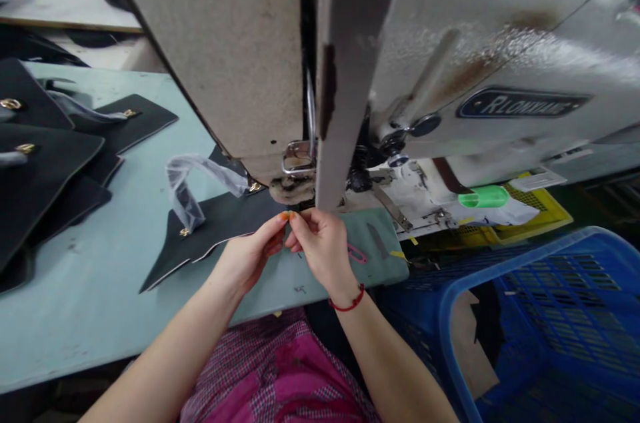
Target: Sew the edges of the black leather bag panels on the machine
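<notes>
My left hand (251, 251) and my right hand (323, 246) meet fingertip to fingertip in front of the sewing machine (215, 43). Thumb and forefinger are pinched on each hand; what lies between them, if anything, is too small to make out. Behind and left of my left hand, a black leather panel (220, 213) lies on the table, its handle (183, 176) wrapped in clear plastic and fixed with gold fittings. To the right of my right hand are a pink-handled tool (357, 253) and a grey blade-like piece (377, 239).
More black panels (45, 176) with gold fittings are piled at the left of the pale green table (100, 303). A blue plastic basket (450, 289) holding scraps stands at the right. Behind it are a yellow crate (553, 209) and a green roll (484, 197).
</notes>
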Motion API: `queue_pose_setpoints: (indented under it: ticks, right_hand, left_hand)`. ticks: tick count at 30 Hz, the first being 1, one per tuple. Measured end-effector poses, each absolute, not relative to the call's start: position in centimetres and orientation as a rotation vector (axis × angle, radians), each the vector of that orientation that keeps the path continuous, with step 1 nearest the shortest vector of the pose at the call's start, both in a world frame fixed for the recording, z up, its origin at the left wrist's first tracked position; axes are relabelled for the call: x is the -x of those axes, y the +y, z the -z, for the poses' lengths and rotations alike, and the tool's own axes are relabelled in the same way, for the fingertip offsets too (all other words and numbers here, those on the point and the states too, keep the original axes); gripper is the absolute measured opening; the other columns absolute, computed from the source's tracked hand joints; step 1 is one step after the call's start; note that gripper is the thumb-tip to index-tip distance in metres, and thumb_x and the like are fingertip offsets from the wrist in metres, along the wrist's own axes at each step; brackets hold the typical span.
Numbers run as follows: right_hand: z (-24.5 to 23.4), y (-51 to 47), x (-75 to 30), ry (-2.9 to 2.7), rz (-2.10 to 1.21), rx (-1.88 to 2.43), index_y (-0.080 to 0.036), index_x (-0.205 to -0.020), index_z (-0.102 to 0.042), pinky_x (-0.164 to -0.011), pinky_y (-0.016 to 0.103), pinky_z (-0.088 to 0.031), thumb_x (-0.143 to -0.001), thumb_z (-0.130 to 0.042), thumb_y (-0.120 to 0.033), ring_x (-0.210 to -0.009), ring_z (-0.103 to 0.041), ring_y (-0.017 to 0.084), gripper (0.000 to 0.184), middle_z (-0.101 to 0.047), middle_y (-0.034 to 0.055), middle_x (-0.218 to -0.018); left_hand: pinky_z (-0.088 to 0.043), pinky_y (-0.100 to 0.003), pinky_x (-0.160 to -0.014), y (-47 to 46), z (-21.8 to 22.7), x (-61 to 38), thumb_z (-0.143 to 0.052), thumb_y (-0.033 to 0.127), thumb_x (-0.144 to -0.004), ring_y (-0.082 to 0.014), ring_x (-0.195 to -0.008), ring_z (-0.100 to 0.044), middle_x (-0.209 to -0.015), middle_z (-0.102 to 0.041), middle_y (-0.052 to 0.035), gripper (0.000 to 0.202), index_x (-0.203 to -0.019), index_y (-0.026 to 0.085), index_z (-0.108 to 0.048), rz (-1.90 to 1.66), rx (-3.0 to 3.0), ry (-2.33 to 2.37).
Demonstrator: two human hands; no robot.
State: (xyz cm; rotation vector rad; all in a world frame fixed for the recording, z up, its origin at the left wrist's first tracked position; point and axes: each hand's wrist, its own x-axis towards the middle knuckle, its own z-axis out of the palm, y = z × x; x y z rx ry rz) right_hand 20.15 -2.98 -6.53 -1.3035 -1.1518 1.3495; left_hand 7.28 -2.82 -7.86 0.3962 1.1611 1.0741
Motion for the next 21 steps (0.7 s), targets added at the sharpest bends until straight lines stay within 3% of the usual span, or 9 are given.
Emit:
queue_pose_setpoints:
  ticks: [6, 12, 21]
  right_hand:
    - [7.0, -4.8, -20.9, -1.153, -1.304, 1.261, -0.016, -0.082, -0.063, -0.052, 0.018, -0.050, -0.092, -0.059, -0.043, -0.052, -0.061, 0.009, 0.029, -0.066, 0.0007, -0.063]
    - [10.9, -8.1, -21.7, -1.162, -1.348, 1.396, -0.015, -0.085, -0.062, -0.047, 0.016, -0.044, -0.097, -0.050, -0.039, -0.047, -0.057, 0.008, 0.030, -0.065, 0.0003, -0.061]
    - [15.3, -9.7, -22.0, -1.445, -1.241, 1.459, -0.015, -0.093, -0.066, -0.054, 0.018, -0.047, -0.097, -0.043, -0.027, -0.050, -0.059, 0.008, 0.026, -0.065, 0.0003, -0.065]
  left_hand:
    - [-0.035, -0.020, -0.050, -2.6, 8.0, -6.9, -0.085, 0.046, -0.060, -0.0082, -0.054, -0.037, -0.053, -0.046, 0.0038, 0.042, -0.054, 0.014, -0.058, -1.000, -0.514, 1.121]
    - [-0.031, -0.022, -0.048, -2.3, 8.2, -7.1, -0.083, 0.047, -0.061, -0.0078, -0.051, -0.032, -0.050, -0.040, 0.0054, 0.045, -0.051, 0.016, -0.051, -0.999, -0.559, 1.070]
    - [-0.032, -0.020, -0.048, -1.4, 8.2, -6.8, -0.079, 0.040, -0.068, -0.0072, -0.050, -0.037, -0.052, -0.046, 0.0033, 0.034, -0.057, 0.014, -0.059, -1.058, -0.587, 1.035]
